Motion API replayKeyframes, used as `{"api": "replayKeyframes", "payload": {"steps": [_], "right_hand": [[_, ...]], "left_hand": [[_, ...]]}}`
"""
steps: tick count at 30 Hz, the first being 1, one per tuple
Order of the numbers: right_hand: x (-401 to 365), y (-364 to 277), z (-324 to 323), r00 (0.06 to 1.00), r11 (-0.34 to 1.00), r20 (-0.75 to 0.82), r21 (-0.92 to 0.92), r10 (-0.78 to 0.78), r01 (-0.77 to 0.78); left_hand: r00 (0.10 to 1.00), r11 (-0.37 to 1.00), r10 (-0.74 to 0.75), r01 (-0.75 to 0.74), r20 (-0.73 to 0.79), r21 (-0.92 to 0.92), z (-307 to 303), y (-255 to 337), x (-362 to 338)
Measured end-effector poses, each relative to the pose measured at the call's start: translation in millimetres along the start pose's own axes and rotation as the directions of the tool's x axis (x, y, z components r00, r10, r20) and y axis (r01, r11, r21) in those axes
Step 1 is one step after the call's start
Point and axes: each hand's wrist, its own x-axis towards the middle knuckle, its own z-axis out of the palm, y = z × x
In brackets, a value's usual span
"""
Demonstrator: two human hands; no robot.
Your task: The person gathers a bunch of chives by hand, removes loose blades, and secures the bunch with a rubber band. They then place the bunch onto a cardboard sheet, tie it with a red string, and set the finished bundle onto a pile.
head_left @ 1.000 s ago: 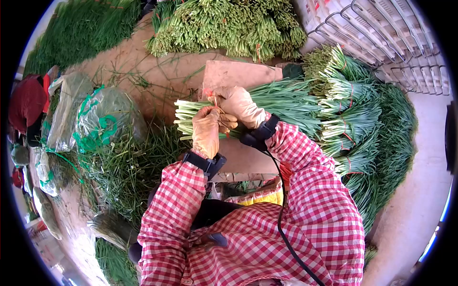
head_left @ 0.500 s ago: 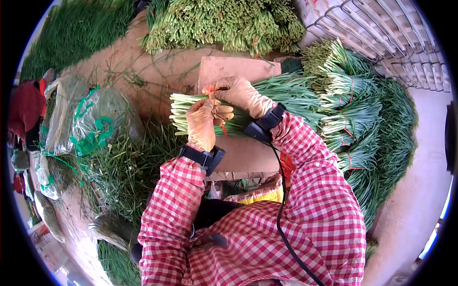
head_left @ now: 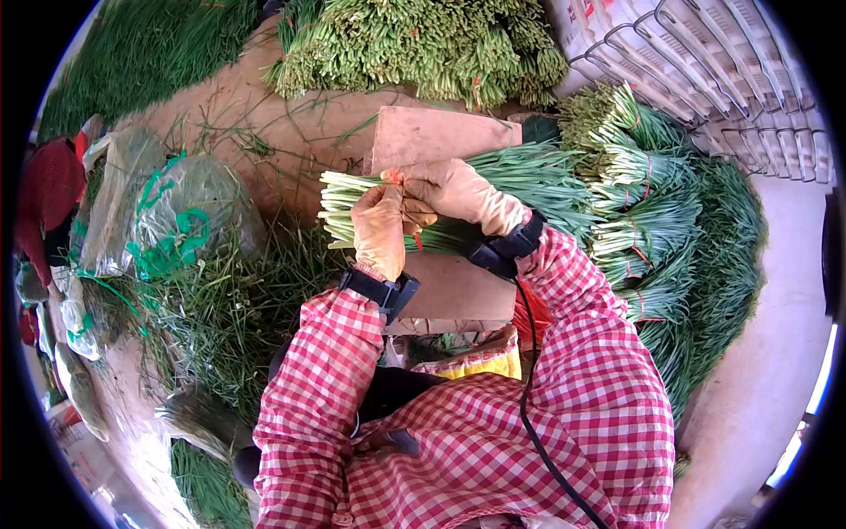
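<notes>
Head view: brown floor (head_left: 300, 132), flat tan board (head_left: 449, 295); tied green bundles (head_left: 634, 242) right, clear plastic bag (head_left: 207, 198) left; tan-gloved left hand (head_left: 381, 231) and right hand (head_left: 454, 189) pinch red band (head_left: 393, 177) around pale-stemmed greens (head_left: 345, 204).

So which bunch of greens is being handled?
The bunch on the board, with left hand and right hand on it; no hand touches the tied bunches at right or the pile beyond.

Illumination: bright and even; shadows soft. Left hand (head_left: 379, 234) and right hand (head_left: 456, 191), near centre, are evenly lit and reasonably clear. Glare whitens the floor (head_left: 141, 436) at lower left; strong light shows at the lower right edge. Wide-angle distortion bows the crates (head_left: 687, 53), upper right. Corners black, with bluish fringing.
</notes>
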Motion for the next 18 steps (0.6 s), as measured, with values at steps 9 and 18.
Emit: {"api": "replayKeyframes", "payload": {"steps": [9,18], "right_hand": [[6.8,-24.3,9.9,0.936,0.939,-0.106,0.114,0.335,-0.324],[7.4,-15.8,11.9,0.938,0.945,-0.16,0.168,0.306,-0.28]], "left_hand": [[0.97,0.988,-0.152,0.149,0.191,0.03,-18.7,18.3,-1.0],[0.835,-0.367,-0.055,-0.527,0.548,0.766,-35.4,43.0,2.5]]}}
